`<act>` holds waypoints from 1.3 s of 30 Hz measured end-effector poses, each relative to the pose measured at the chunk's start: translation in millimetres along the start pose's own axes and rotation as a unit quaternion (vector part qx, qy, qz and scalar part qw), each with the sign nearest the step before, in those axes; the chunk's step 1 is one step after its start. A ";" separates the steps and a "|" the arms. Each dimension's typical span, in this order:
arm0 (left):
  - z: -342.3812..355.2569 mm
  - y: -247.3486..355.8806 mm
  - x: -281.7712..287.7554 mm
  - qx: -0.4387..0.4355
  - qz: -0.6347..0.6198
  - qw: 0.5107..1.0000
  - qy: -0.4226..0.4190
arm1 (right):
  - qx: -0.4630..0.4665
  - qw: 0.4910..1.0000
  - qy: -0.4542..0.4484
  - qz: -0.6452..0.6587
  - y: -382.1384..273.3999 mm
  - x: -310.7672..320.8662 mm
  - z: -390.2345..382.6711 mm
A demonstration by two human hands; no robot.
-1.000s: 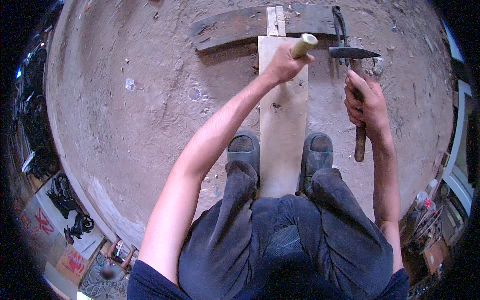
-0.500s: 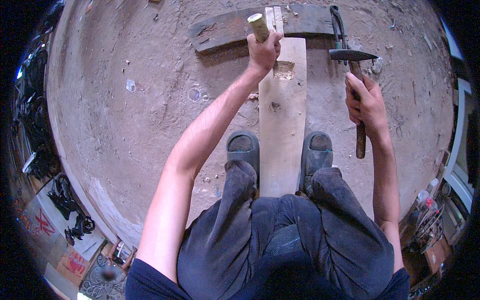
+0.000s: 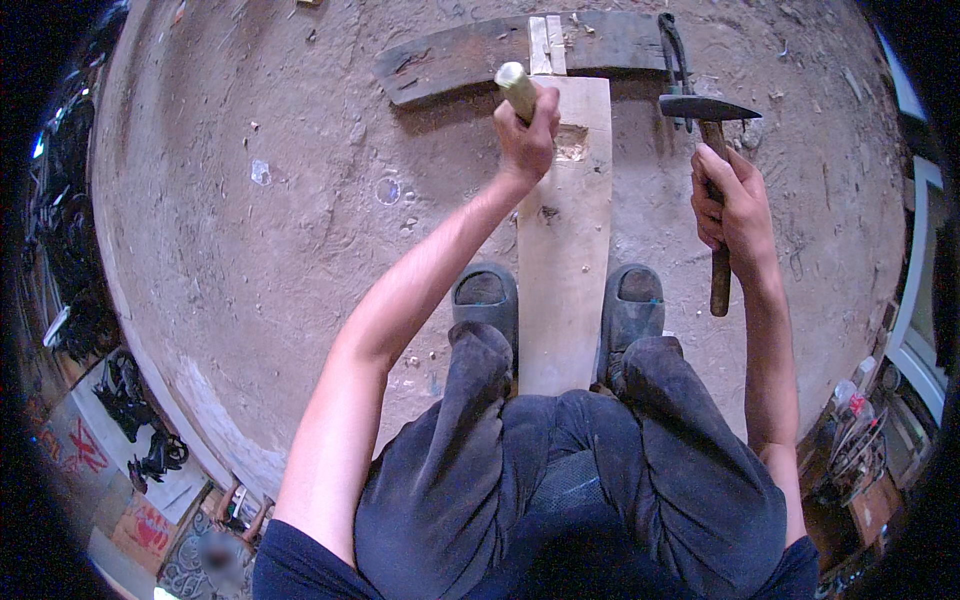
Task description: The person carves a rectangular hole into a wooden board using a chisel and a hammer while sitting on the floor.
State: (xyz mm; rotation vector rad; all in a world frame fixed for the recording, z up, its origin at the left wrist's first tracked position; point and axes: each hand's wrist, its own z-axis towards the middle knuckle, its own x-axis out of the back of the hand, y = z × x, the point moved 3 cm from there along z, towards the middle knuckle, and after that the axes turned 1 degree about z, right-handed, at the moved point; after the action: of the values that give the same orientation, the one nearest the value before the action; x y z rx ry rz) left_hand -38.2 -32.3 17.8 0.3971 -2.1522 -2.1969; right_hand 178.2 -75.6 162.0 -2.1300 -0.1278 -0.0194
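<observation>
A long pale wooden board [image 3: 565, 245] lies lengthwise in front of me, running out from between my legs. Near its far end is a rough rectangular recess [image 3: 573, 143] with chipped walls. My left hand [image 3: 526, 140] is closed round the thick, pale round handle of a chisel [image 3: 515, 88], at the recess's left side; its blade is hidden behind my hand. Off to the right of the board, my right hand [image 3: 737, 205] grips a hammer [image 3: 711, 107] by its dark wooden handle, with the head raised and pointing across.
Under the board's far end lies a dark, weathered plank [image 3: 450, 65], with pale wood strips [image 3: 547, 45] on it. A dark two-armed metal tool [image 3: 674, 50] rests at its right part. My sandals [image 3: 484, 300] flank the board on dusty ground. Clutter [image 3: 850, 450] stands at the right rim.
My left hand has come slightly nearer to me with the chisel, baring more of the pale strips behind it. The hammer and my right hand have hardly moved.
</observation>
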 end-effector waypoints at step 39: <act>9.9 41.6 7.4 -0.038 0.059 0.984 -0.162 | 0.012 1.000 0.008 0.005 2.3 17.5 -15.9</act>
State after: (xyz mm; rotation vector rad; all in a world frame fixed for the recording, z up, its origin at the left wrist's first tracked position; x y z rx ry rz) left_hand -53.7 -25.7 57.8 -0.0997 -2.1587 -2.4041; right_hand 196.4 -88.9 169.7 -2.1053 -0.1066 -0.0291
